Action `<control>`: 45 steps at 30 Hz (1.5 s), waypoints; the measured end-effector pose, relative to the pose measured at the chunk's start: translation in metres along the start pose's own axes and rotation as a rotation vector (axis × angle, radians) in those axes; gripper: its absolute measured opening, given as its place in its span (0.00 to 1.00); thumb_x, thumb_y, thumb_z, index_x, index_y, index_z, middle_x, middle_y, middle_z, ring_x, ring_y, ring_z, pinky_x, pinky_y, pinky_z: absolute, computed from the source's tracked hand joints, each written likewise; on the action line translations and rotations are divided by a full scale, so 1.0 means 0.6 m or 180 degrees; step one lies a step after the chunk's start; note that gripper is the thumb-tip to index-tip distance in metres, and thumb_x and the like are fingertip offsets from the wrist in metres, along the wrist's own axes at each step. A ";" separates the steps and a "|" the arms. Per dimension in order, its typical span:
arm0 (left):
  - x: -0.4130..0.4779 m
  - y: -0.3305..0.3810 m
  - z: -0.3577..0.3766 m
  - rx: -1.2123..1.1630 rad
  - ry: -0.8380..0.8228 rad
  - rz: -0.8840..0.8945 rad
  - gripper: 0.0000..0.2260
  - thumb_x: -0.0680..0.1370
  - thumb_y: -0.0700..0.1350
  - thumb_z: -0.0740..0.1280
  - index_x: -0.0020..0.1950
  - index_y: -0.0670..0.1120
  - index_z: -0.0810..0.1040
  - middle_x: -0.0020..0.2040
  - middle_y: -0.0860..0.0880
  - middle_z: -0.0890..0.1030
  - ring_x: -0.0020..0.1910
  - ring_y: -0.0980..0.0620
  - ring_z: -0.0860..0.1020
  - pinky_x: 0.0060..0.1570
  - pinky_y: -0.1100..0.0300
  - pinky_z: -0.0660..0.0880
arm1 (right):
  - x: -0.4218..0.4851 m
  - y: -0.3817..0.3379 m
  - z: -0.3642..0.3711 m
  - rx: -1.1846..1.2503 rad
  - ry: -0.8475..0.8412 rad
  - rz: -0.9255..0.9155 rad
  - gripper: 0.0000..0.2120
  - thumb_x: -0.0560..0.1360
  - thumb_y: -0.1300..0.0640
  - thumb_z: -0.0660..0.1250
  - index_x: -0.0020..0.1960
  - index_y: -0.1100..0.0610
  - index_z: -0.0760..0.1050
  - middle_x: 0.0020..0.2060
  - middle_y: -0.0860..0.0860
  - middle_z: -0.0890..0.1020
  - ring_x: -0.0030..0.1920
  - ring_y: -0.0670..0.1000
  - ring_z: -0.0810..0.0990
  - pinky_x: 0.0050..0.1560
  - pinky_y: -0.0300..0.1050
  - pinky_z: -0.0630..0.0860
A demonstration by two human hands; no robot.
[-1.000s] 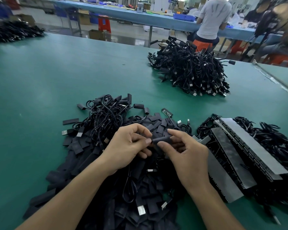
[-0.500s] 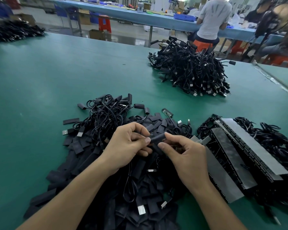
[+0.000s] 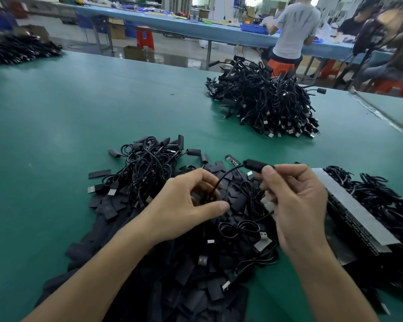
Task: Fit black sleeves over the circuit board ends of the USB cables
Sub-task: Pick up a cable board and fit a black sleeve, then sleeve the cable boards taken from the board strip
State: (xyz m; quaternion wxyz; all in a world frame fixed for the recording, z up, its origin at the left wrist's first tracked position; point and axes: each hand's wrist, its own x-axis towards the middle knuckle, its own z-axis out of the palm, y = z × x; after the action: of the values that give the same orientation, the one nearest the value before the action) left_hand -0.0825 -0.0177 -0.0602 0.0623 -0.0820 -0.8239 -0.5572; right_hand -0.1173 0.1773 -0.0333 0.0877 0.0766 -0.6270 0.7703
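While one cable is in hand, most of the work is judged to be still open. The worktop [image 3: 56, 135] carries three stocks. The heap of loose black sleeves [image 3: 172, 287], mixed with cables, is the reference. Beyond the heap, to its right, stands a cable pile [image 3: 263, 101], judged to be finished output; its ends are too small to verify. Directly right of the heap lie rows of cables under grey strips [image 3: 354, 205], judged to be feed stock.

Over the far part of the heap, the right hand [image 3: 296, 205] holds the sleeved end [image 3: 254, 164] raised; its grip is closed on it, thumb against forefinger. The sleeve appears fully seated, with no board visible. The left hand [image 3: 184, 205] is over the heap centre, its grip half curled. The cable [image 3: 219, 180] runs down into it; whether it is clamped cannot be told. A bare circuit board [image 3: 232, 159] lies at the heap's far edge, unsleeved.
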 end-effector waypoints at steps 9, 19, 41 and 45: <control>0.017 -0.008 -0.051 0.0011 0.1513 -0.0373 0.09 0.76 0.52 0.71 0.56 0.56 0.77 0.34 0.55 0.84 0.28 0.60 0.79 0.31 0.65 0.75 | 0.002 -0.025 -0.016 -0.2017 -0.0581 0.0085 0.09 0.74 0.57 0.73 0.52 0.47 0.80 0.39 0.43 0.86 0.40 0.41 0.84 0.42 0.36 0.77; 0.018 -0.020 -0.062 0.0876 0.1671 -0.0677 0.33 0.75 0.44 0.74 0.78 0.47 0.65 0.67 0.50 0.69 0.59 0.55 0.74 0.57 0.63 0.74 | -0.012 -0.019 -0.013 -0.4208 -0.2509 0.0240 0.11 0.71 0.53 0.75 0.50 0.42 0.78 0.45 0.39 0.74 0.48 0.41 0.75 0.53 0.46 0.78; 0.001 0.046 0.012 -0.0965 0.0114 -0.0431 0.11 0.70 0.53 0.73 0.45 0.47 0.86 0.35 0.48 0.83 0.30 0.53 0.79 0.31 0.62 0.77 | -0.018 -0.030 0.014 -0.0762 -0.0971 0.0149 0.12 0.74 0.58 0.72 0.57 0.50 0.81 0.45 0.46 0.87 0.44 0.45 0.86 0.45 0.34 0.79; 0.006 0.039 0.005 -0.1695 0.0712 -0.0689 0.06 0.69 0.48 0.74 0.38 0.46 0.85 0.34 0.46 0.82 0.31 0.53 0.81 0.30 0.65 0.78 | -0.019 -0.028 0.007 -0.1611 -0.1536 0.0443 0.18 0.70 0.53 0.77 0.59 0.44 0.80 0.46 0.41 0.85 0.45 0.43 0.85 0.47 0.38 0.81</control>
State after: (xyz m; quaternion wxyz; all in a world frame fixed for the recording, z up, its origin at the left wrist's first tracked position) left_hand -0.0813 -0.0060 -0.0395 0.0692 0.0546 -0.6410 -0.7625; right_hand -0.1019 0.1758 -0.0188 -0.0994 0.1893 -0.8043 0.5544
